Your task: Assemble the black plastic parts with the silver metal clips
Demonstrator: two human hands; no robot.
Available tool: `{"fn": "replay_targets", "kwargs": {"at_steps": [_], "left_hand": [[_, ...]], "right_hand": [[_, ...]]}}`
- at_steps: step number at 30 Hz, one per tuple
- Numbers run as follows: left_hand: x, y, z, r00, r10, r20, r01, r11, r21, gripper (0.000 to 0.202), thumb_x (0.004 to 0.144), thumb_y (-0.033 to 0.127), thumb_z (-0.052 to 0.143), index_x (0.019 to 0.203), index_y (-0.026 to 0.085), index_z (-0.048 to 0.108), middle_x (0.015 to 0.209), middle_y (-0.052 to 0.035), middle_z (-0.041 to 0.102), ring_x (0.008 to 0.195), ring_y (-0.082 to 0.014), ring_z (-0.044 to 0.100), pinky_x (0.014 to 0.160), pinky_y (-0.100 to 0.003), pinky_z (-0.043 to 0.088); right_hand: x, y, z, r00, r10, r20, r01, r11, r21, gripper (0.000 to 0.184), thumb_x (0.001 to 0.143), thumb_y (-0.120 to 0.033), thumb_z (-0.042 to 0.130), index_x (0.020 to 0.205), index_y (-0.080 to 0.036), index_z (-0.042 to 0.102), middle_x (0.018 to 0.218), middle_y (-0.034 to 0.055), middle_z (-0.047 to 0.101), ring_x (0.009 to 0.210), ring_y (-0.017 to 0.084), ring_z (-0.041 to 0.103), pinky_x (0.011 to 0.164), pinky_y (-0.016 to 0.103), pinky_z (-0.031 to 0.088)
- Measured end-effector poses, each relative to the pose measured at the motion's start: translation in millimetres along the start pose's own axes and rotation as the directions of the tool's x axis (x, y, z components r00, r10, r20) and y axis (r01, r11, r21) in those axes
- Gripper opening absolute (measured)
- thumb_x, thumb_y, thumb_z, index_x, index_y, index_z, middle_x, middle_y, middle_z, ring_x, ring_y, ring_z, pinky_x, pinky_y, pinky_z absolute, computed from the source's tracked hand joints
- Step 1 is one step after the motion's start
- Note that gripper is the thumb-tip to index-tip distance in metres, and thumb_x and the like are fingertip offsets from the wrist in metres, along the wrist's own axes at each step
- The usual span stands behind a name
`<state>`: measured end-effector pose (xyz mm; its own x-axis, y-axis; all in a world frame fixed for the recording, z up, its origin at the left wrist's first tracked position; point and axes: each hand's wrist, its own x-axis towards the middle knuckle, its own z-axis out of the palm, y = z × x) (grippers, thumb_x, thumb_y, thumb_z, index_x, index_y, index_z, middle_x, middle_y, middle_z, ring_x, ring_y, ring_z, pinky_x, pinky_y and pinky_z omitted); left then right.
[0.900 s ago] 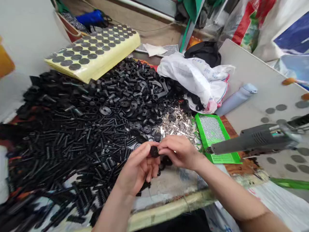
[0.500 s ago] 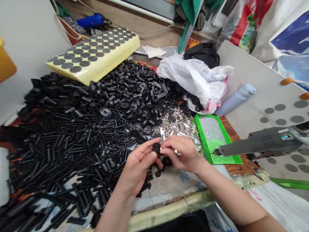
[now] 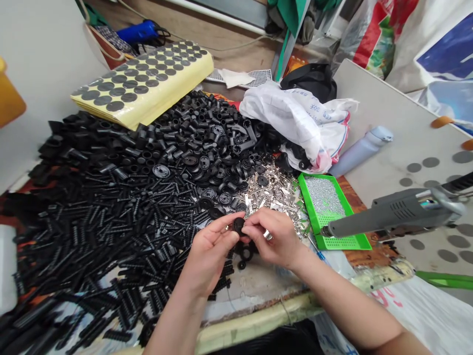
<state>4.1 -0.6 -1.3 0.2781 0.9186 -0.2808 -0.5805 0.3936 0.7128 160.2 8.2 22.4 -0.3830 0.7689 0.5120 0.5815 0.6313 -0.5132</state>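
Near the front of the table my left hand point(image 3: 212, 246) pinches a small round black plastic disc point(image 3: 238, 225) between thumb and fingers. My right hand point(image 3: 275, 236) is closed, its thumb and fingertips at the disc's right edge. A shiny small metal piece point(image 3: 266, 235) shows under its curled fingers; what its fingertips pinch is hidden. Just below the hands lie black rings point(image 3: 246, 253) on the table. Beyond them spreads a heap of small metal pieces point(image 3: 275, 190), with black round plastic discs point(image 3: 225, 198) beside it.
Black screw-like plastic parts point(image 3: 140, 217) cover the left side, with black tubular parts point(image 3: 148, 153) behind. A yellow stack of round stickers point(image 3: 144, 84) lies at the back. On the right are a green tray point(image 3: 314, 212), a power screwdriver point(image 3: 377, 219), a bottle point(image 3: 362, 150) and a white sack point(image 3: 295, 113).
The disc has turned so its round face shows more clearly. My right hand has shifted slightly left. The screwdriver sits a little further left and higher in view.
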Motion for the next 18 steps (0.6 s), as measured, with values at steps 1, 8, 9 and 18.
{"fn": "replay_targets", "kwargs": {"at_steps": [1,8,9,18], "left_hand": [[0.1,0.4,0.0,1.0,0.0,0.0,0.0,1.0,0.002,0.034,0.062,0.024,0.083,0.094,0.019,0.076,0.075,-0.0018,0.075,0.066,-0.0101,0.065,0.067,-0.016,0.05],[0.7,-1.4,-1.0,0.998,0.055,0.044,-0.057,0.997,0.049,0.028,0.067,0.024,0.08,0.094,0.02,0.076,0.078,-0.0018,0.075,0.068,-0.0109,0.066,0.07,-0.018,0.051],[0.7,-2.2,-1.0,0.996,0.072,0.046,-0.075,0.995,0.061,0.027,0.067,0.024,0.08,0.094,0.02,0.076,0.079,-0.0018,0.075,0.069,-0.0111,0.066,0.07,-0.018,0.051],[0.9,0.7,2.2,0.999,-0.035,-0.009,0.035,0.999,-0.004,0.035,0.063,0.025,0.081,0.095,0.013,0.074,0.07,-0.0045,0.074,0.057,-0.0129,0.064,0.062,-0.024,0.051]], "right_hand": [[-0.4,0.7,-0.1,1.0,0.0,0.006,0.0,1.0,-0.001,0.021,0.091,-0.02,0.048,0.072,-0.019,0.056,0.064,0.0001,0.062,0.059,0.013,0.056,0.058,0.024,0.044],[0.6,0.5,-4.8,1.0,0.011,0.02,-0.011,1.0,0.0,0.021,0.091,-0.02,0.049,0.071,-0.019,0.057,0.064,0.0,0.064,0.059,0.013,0.057,0.058,0.024,0.044],[0.8,-0.3,-5.4,0.999,0.019,0.026,-0.019,1.0,0.002,0.02,0.09,-0.019,0.05,0.071,-0.019,0.057,0.064,-0.0002,0.064,0.059,0.012,0.057,0.058,0.024,0.044],[-5.0,7.8,3.4,0.996,0.079,-0.04,-0.072,0.985,0.157,0.017,0.09,-0.02,0.053,0.075,-0.019,0.061,0.068,0.0009,0.065,0.061,0.013,0.058,0.059,0.025,0.047]]}}
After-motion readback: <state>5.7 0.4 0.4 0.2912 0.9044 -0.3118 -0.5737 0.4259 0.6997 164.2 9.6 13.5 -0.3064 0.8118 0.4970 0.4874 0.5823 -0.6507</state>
